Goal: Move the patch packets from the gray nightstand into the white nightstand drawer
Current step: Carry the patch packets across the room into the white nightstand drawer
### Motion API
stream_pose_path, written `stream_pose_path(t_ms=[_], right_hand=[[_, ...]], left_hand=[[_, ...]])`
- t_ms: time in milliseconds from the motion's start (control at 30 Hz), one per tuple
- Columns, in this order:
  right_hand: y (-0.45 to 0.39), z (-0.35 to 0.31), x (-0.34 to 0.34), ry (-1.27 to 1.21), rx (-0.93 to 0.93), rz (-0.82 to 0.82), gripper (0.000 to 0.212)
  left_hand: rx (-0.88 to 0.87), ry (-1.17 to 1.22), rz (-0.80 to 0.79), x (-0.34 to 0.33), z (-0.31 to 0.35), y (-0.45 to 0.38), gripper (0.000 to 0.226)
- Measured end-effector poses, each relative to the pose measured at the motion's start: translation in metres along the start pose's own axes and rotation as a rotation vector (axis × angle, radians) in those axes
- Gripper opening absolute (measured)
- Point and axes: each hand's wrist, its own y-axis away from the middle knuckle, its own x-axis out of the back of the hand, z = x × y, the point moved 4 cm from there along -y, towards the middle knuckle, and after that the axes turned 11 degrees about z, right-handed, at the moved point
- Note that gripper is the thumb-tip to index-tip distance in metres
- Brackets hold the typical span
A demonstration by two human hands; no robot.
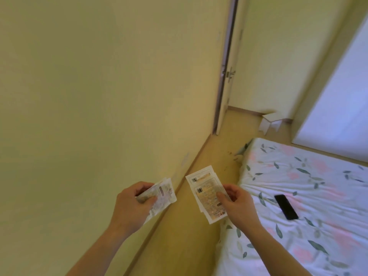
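My left hand [132, 204] grips a bunch of white patch packets [164, 198] with printed labels, fingers curled round them, held in front of the wall. My right hand [238, 204] pinches two or three flat patch packets [206, 191], fanned out with beige printed faces toward me, above the strip of floor. Neither nightstand is in view.
A bed [298, 196] with a flowered sheet fills the right side, with a black phone [286, 206] lying on it. A narrow wooden floor strip [223, 148] runs between wall and bed toward a door [229, 76]. A small white stool [270, 123] stands near the far wall.
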Motion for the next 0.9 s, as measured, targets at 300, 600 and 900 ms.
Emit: stream_pose_path(t_ms=[300,600,900], right_hand=[[-0.094,-0.001,0.008,-0.052,-0.039,0.198,0.015],[-0.264,0.019,0.075,-0.083,-0.104,0.409,0.016],[-0.413,0.017,0.158,-0.035,-0.122,0.561,0.019]], left_hand=[[-0.086,0.046,-0.222,-0.079,0.040,-0.114,0.031],[-0.182,0.028,-0.396,-0.252,0.123,-0.263,0.029],[-0.323,0.056,-0.535,-0.416,0.211,-0.374,0.030]])
